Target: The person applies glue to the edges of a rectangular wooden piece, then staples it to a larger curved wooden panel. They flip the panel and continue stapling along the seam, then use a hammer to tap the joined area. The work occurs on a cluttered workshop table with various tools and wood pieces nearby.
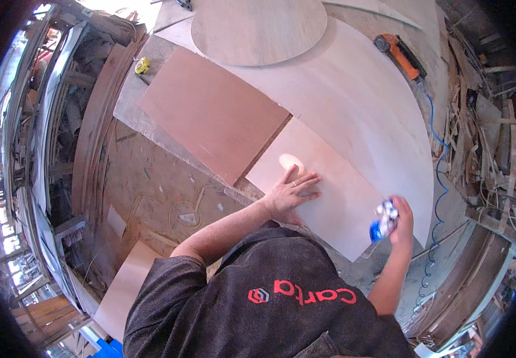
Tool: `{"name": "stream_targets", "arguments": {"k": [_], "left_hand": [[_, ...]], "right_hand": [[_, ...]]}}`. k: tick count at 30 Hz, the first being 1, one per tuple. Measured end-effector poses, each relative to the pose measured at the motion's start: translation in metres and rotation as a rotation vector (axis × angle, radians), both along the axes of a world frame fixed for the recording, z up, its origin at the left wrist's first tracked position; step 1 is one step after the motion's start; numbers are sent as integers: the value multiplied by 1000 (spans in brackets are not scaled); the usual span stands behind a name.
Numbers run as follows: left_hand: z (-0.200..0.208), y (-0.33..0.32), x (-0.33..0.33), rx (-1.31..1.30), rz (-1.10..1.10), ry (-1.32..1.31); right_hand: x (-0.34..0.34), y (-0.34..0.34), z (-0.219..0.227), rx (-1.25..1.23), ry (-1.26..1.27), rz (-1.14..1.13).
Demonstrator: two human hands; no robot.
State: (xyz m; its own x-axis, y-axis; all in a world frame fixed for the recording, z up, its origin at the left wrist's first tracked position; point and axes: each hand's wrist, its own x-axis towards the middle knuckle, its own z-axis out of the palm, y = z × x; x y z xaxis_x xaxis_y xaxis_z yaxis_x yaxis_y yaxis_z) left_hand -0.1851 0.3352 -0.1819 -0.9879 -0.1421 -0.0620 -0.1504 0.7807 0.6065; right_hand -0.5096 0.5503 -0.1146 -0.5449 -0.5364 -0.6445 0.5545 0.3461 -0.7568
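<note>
My left hand (295,194) rests on a pale wood panel (341,200), its fingers spread across the surface. Just beyond those fingertips is a light oval patch (291,161); whether it is a spill or a mark I cannot tell. Over the panel's right side, my right hand (402,221) grips a small blue-and-white container (384,221), blurred and tilted. A reddish-brown board (216,113) lies against the far left end of the pale panel. Under both boards spreads a large whitish sheet with a curved edge (383,113).
A round wooden disc (258,30) lies at the far side. An orange-and-black power tool (400,56) sits at far right, with a coiled blue hose (440,179) running down from it. A yellow tape measure (142,65) is at far left. Stacked boards (100,131) and scrap wood (458,113) flank the table.
</note>
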Motion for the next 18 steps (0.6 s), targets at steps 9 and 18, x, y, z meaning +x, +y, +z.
{"name": "stream_targets", "arguments": {"k": [9,18], "left_hand": [[-7,-4,-9,43,-78,-123],[-17,8,-48,-136,90,65]], "right_hand": [[182,-344,-37,-312,-454,59],[96,-330,-42,-242,632,443]]}}
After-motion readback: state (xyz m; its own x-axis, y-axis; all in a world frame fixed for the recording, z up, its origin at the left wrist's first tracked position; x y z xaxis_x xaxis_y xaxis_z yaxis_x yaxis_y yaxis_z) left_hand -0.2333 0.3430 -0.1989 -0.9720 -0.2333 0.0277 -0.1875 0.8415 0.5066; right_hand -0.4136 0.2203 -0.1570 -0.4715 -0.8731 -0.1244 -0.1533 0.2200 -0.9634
